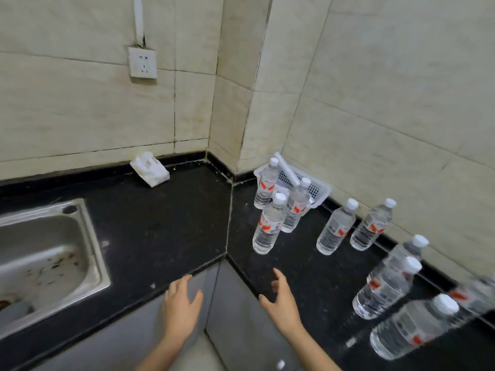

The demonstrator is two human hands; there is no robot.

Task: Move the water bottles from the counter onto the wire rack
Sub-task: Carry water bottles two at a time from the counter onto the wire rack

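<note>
Over counter edge, both hands (182, 303) spread.

Beige tiled walls (375, 89) meet in corner, dark grout lines, some stained. White wall socket (142, 62) on left wall, white cable cover (138, 18) rising from it. Black speckled L-shaped desk (160, 223) below. Steel sink (45, 261) set in at left, rust-spotted. Grey cabinet fronts (235, 317) beneath. Soft, even light.
</note>
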